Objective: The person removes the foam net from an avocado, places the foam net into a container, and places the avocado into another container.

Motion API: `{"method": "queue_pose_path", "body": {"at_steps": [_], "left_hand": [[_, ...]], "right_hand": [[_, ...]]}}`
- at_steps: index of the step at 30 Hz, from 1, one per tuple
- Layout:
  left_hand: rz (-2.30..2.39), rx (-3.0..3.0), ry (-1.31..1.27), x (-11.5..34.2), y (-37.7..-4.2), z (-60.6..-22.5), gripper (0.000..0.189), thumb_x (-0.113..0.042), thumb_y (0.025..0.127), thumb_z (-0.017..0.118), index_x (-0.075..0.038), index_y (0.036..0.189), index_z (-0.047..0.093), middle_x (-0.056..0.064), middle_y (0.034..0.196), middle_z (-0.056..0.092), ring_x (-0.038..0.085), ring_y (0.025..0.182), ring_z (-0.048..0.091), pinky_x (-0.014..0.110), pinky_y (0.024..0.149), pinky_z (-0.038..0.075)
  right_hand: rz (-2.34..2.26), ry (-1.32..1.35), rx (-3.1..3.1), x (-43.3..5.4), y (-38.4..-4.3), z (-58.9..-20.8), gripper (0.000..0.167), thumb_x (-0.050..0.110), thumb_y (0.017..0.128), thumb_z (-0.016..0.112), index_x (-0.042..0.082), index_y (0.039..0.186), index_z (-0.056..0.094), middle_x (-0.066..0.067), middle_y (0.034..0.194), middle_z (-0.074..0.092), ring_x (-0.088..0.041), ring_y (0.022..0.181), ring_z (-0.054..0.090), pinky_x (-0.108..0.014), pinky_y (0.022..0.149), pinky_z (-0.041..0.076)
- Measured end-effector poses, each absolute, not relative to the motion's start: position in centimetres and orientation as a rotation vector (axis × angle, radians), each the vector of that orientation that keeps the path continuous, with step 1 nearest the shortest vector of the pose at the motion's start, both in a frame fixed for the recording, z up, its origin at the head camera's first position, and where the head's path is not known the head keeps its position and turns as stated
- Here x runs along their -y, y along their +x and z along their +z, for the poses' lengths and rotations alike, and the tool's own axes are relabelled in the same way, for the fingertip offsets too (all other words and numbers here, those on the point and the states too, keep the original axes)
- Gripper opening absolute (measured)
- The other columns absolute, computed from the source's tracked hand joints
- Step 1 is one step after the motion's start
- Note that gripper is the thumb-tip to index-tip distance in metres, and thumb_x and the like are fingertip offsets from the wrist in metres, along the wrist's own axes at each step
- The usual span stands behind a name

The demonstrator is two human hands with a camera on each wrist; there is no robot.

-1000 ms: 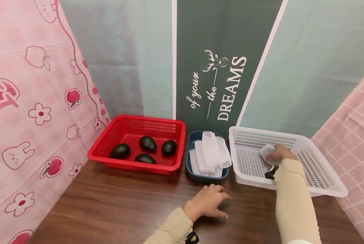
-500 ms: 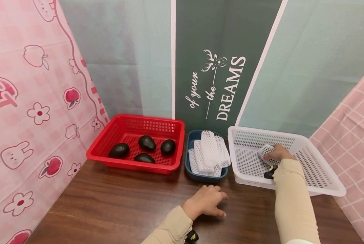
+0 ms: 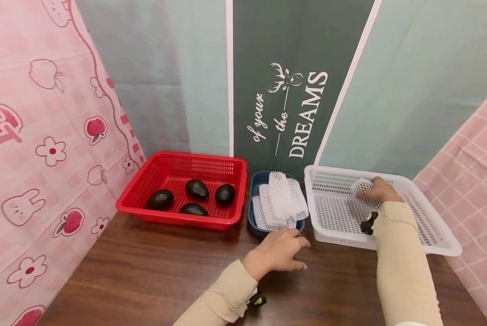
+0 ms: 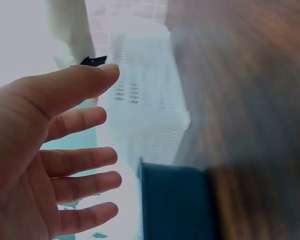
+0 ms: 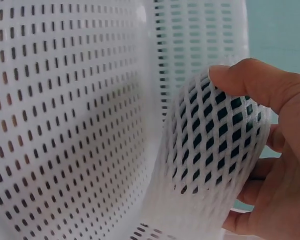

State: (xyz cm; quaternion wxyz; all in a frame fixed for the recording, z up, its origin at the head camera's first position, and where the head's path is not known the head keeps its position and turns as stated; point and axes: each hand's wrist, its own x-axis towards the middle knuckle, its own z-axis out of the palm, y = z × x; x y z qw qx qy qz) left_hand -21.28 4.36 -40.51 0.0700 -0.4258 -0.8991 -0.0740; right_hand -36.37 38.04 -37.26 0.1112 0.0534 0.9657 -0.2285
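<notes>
My right hand [image 3: 381,190] grips an avocado in a white foam net sleeve [image 5: 215,135] over the back part of the white basket [image 3: 341,241]. Dark skin shows through the mesh in the right wrist view, and the thumb presses on the sleeve's upper end. My left hand [image 3: 277,251] holds nothing; its fingers are spread, with the fingertips at the front edge of the blue container [image 3: 257,232]. Several folded white foam net sleeves [image 3: 281,199] are piled in that container. The left wrist view shows the left fingers [image 4: 85,162] extended and apart.
A red basket [image 3: 178,219] at the left holds several bare dark avocados [image 3: 196,189]. The blue container stands between the red and white baskets. All stand on a brown wooden table [image 3: 145,276], with green and pink printed cloths behind and at the sides.
My right hand has lifted a little and moved towards the back of the white basket with the sleeved avocado. My left hand has moved forward to the blue container's front edge.
</notes>
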Motion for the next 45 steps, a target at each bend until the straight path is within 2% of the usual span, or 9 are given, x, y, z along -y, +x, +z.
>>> {"method": "queue_pose_path", "body": {"at_steps": [12,22,31,36,45], "left_hand": [[-0.239,2.697,-1.328,-3.8,-21.3,-40.0,0.043,-0.048,0.076,0.072,-0.024,0.112,0.067,-0.006,0.096,0.057,0.009,0.085,0.054,0.021,0.073,0.042],[-0.333,2.641,-1.263,-1.1,-21.3,-40.1,0.042,-0.042,0.076,0.072,-0.020,0.112,0.066,-0.004,0.094,0.055,0.008,0.085,0.054,0.019,0.075,0.043],[-0.346,2.684,-1.215,0.3,-21.2,-40.5,0.042,-0.041,0.078,0.071,-0.019,0.114,0.065,-0.001,0.105,0.058,0.011,0.094,0.055,0.023,0.082,0.043],[-0.364,2.686,-1.182,1.1,-20.9,-40.8,0.043,-0.042,0.078,0.071,-0.019,0.114,0.065,0.000,0.106,0.058,0.014,0.094,0.055,0.028,0.077,0.046],[-0.389,2.691,-1.085,3.5,-20.7,-40.8,0.042,-0.040,0.077,0.072,-0.018,0.113,0.066,0.002,0.104,0.058,0.018,0.090,0.056,0.033,0.071,0.046]], "right_hand": [[-0.629,0.093,-2.815,-38.2,-35.9,-36.4,0.091,0.031,0.081,0.066,-0.026,0.130,0.015,-0.046,0.125,0.024,-0.060,0.113,0.029,-0.063,0.089,0.032],[-0.519,-0.070,-2.900,-38.3,-34.5,-35.2,0.086,0.032,0.078,0.069,-0.025,0.126,0.026,-0.045,0.118,0.036,-0.058,0.106,0.038,-0.062,0.084,0.037],[-0.530,-0.139,-2.955,-38.4,-32.2,-34.3,0.085,0.032,0.078,0.071,-0.023,0.126,0.027,-0.047,0.117,0.037,-0.060,0.104,0.039,-0.062,0.082,0.037],[-0.558,-0.227,-3.003,-37.9,-30.8,-34.1,0.081,0.029,0.077,0.072,-0.020,0.126,0.030,-0.046,0.115,0.040,-0.059,0.102,0.042,-0.062,0.082,0.037],[-0.658,-0.300,-3.023,-36.5,-29.1,-34.5,0.080,0.029,0.075,0.076,-0.015,0.127,0.034,-0.039,0.111,0.048,-0.048,0.095,0.051,-0.056,0.075,0.041]]}}
